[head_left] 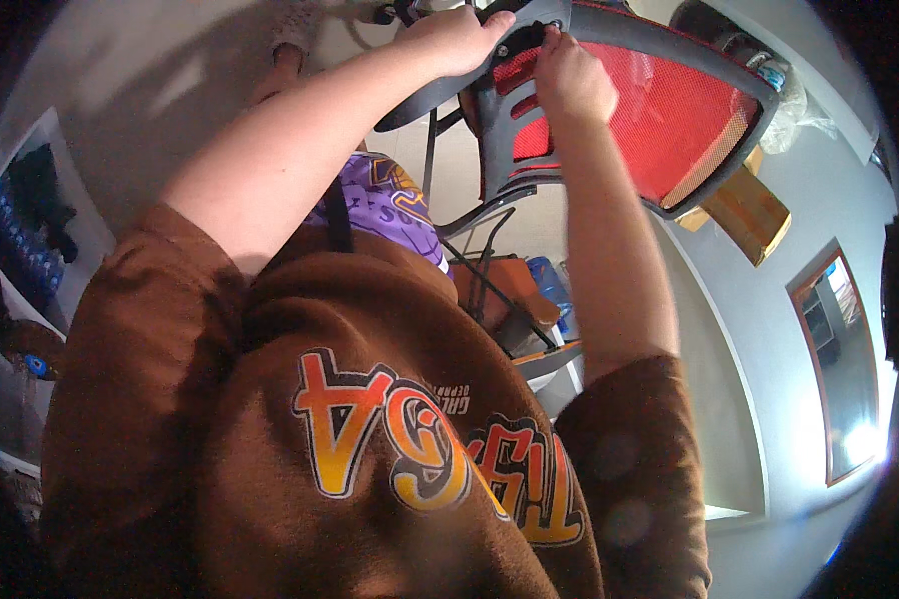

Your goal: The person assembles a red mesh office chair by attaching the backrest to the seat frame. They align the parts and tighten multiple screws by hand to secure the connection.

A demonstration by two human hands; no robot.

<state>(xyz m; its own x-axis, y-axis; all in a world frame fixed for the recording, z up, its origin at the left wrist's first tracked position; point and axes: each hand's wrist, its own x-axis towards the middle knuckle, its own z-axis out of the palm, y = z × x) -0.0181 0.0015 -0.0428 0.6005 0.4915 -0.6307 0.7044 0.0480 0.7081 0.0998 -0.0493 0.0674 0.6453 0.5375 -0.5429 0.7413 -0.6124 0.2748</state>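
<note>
A chair with a red mesh backrest in a black plastic frame is tilted at the top of the head view. My left hand is closed around the black chair frame, its thumb stretched toward a bolt. Just right of it, my right hand is closed with its fingertips pinched against a black bracket that has round bolts. Whatever those fingertips hold is too small to make out. The slotted black back support shows between my arms.
Below the chair are a brown box-like thing, thin black metal legs and blue plastic. A cardboard box and clear plastic wrap lie behind the backrest. A framed mirror-like panel is on the right wall.
</note>
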